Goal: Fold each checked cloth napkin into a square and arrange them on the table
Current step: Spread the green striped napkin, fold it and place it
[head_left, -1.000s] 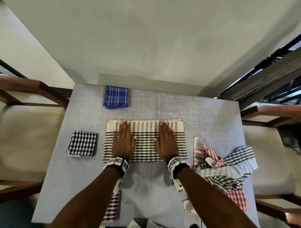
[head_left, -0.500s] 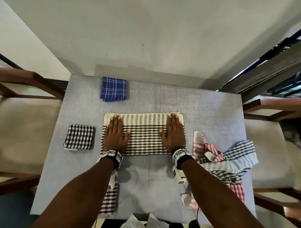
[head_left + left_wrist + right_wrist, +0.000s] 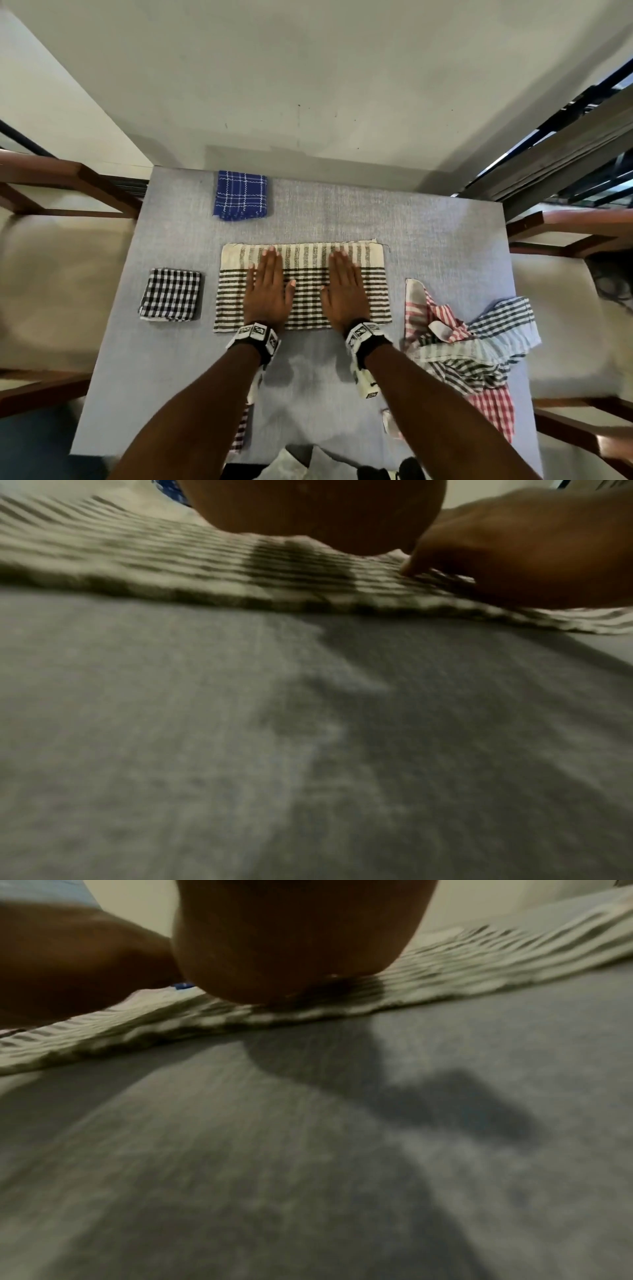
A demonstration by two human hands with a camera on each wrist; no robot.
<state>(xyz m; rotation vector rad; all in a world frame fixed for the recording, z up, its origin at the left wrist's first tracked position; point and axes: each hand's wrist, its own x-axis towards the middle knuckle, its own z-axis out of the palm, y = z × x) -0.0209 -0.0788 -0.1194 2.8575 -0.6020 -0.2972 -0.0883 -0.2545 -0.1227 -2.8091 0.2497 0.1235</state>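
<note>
A brown-and-cream striped napkin (image 3: 303,284) lies folded into a long rectangle in the middle of the grey table (image 3: 428,240). My left hand (image 3: 269,286) and right hand (image 3: 344,286) both press flat on it, fingers straight, side by side near its centre. In the left wrist view the napkin's near edge (image 3: 171,569) shows under my left palm (image 3: 318,512); the right wrist view shows the same napkin (image 3: 445,969) under my right palm (image 3: 291,934). A folded blue checked square (image 3: 241,196) sits at the back. A folded black-and-white checked square (image 3: 169,294) sits at the left.
A loose heap of red, blue and dark checked napkins (image 3: 472,346) lies at the right and spills over the front right edge. Another dark red checked cloth (image 3: 239,431) hangs at the front edge under my left arm. Wooden chairs (image 3: 68,192) flank the table.
My hands first slid outward to the ends of the striped napkin, then came back toward its centre, staying flat on it. The napkin has kept its place.
</note>
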